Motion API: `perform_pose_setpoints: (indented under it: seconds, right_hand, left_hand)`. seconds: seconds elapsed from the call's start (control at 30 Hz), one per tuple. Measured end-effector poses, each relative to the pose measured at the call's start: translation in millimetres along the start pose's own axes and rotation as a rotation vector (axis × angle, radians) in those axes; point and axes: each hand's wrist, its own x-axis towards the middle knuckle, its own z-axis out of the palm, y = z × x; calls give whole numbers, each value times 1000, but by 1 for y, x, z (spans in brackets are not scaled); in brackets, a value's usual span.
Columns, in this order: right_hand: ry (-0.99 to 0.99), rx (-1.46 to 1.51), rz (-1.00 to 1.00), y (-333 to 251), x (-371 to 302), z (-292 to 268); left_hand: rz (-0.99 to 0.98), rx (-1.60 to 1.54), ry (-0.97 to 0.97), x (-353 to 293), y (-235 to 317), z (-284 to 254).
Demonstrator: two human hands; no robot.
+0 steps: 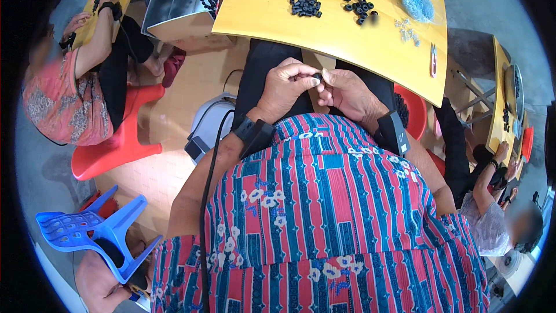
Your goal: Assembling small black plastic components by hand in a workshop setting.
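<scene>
head | small black ring [317, 75] pinched btwn L hand [286, 84] & R hand [347, 93] fingers

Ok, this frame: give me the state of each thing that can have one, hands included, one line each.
left hand: closed, fingertips pinching a small black ring
right hand: closed, fingertips meeting the left hand's at the ring
small black ring: held between both hands, above the lap
left pile of black rings: loose on the yellow table
right pile of black rings: loose, scattered
clear bag: lying flat, contents unclear
</scene>
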Motion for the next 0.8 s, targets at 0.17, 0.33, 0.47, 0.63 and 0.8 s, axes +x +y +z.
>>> perform_pose_setpoints:
  seconds: [0.17,0.33,0.47,0.63,0.8]
  right_hand:
    - [-24,-21,-66,0,-2,4]
    - [17,-264,-184,1,-3,5]
    - [98,-555,-276,6,-2,5]
    - [89,-637,-351,9,-2,8]
    - [132,-866,-467,6,-4,12]
  left_hand:
    - [-10,17,-33,0,-4,0]
    - [-217,-286,-167,-2,3,2]
    - [-329,-233,-277,0,17,2]
    - [-352,-251,-280,0,16,1]
    - [-326,-223,-283,-1,24,0]
